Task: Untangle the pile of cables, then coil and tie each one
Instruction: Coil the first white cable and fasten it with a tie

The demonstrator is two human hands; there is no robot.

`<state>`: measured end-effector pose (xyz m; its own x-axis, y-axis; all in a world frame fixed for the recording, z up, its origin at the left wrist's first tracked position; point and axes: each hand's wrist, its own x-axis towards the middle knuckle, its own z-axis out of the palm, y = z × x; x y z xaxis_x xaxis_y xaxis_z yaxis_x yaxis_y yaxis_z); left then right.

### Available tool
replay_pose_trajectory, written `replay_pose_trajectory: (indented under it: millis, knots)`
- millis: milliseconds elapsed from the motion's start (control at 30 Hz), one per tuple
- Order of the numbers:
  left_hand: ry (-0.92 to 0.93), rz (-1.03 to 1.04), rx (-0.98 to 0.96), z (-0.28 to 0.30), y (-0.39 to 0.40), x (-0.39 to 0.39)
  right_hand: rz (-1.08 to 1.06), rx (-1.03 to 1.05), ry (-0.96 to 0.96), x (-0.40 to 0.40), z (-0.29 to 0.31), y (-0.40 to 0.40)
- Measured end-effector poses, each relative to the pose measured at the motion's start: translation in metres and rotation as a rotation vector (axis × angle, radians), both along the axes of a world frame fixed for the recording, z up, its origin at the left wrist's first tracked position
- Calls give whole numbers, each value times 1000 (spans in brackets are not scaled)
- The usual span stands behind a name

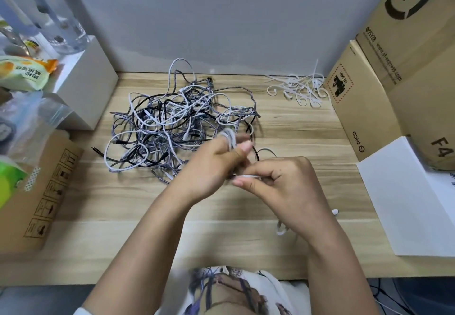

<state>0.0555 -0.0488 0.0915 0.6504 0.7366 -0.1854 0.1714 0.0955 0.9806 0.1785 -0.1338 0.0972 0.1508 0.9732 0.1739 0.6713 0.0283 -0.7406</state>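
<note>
— Patterned fabric (231,290) at the bottom edge is nearest, the person's own shirt, and both forearms reach out from it over the wooden table (123,203). What is each grip doing?

— Left hand (216,164) has a white cable (230,139) looped around its raised fingers, thumb pressing the turns in place. I read that as using the fingers as a former, so the coil keeps one even size. It is motion-blurred, so I cannot count the turns.

— And the right hand (283,181)?

— Curled fingers and thumb pinch the same white cable just beside the left hand, the strand running short and straight between them. Holding it that close probably keeps the feed taut. A white plug end (335,212) lies on the table by the right wrist, and a loop of white cable shows below it; likely the free tail, though the hand hides the link.

— Where is the rest of the work?

— The pile of cables (179,122) sits beyond the hands in the middle of the table, grey braided, white and black strands crossing thickly. It looks largely untouched, so the task seems early.

— Ties?

— White ties (300,88) lie in a loose heap at the far right, near the cardboard box (364,102), within reach of the right hand for when this coil is finished.
</note>
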Motion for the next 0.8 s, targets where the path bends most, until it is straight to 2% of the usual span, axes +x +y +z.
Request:
replay_pose_trajectory:
  millis: [133,233,367,500,600,667,733,800]
  knots:
    - [276,-231,60,3,-4,-4,-3,39,108,6,3,-3]
    - [255,-465,-103,0,-1,-10,-11,53,183,12,1,-1]
    - [-58,-751,-361,1,1,-21,36,50,364,13,1,1]
    - [-394,-830,-438,1,5,-25,201,43,492,12,0,5]
    - [-689,-821,-543,4,2,-20,197,49,405,9,-3,9]
    - [-928,-784,-701,8,0,-17,149,-3,305,7,-6,11]
    - [-1087,-648,-816,13,2,-16,105,-67,250,6,-10,11]
    - [-1145,-461,-835,17,5,-16,89,-122,237,6,-10,11]
